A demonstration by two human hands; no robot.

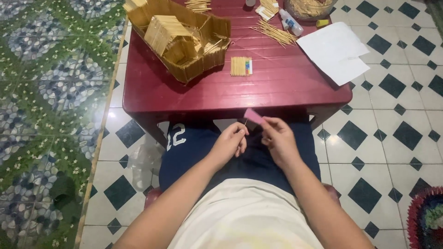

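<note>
Hands are meeting over the lap, just in front of the near edge of the red table (221,94). The left hand (229,143) is pinching a thin stick (245,123) between fingertips, the stick pointing up toward the table edge. The right hand (278,138) is gripping a small pink card (255,116) by its lower end, the card tilting up and left so that its far end is lying against the shadow under the table's rim. Stick and card are sitting very close together; whether they are touching cannot be told.

On the table, a model house (182,39) built of sticks is standing at the far left corner, roof slats facing the camera. Near the middle of the table, right of the house, a flat panel of glued sticks (239,66) is lying with a strip of coloured squares (249,66) along its right side. Beyond it, loose sticks (276,32) are fanning out toward the far right. A glue bottle (290,22) is lying behind them, beside a round bowl (310,8) holding more sticks. White paper (337,50) is hanging over the table's right edge.

Below the table, dark shorts (194,147) and a pale shirt (244,212) are filling the near view.
</note>
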